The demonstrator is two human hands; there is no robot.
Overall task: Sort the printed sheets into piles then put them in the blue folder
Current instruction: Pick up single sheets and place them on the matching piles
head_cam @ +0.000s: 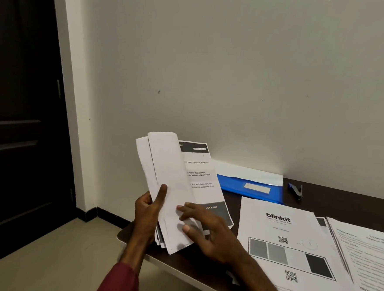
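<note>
— Paper: light, floppy, slippery. Printed sheets (174, 189) where?
— Over the tabletop's (319, 195) left end; left hand (147, 212) grips their lower edge, right hand's (205, 232) flat fingers rest on top. Pinch one corner.

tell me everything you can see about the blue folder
The blue folder looks like glossy, bright blue plastic, lying flat on the dark table by the wall. A pale rectangular label sits on its top face, and a white flap or sheet runs along its far edge; which it is cannot be told. Its left end is hidden behind the held sheets. Its near edge meets the blinkit sheet. No hand touches it.
</note>
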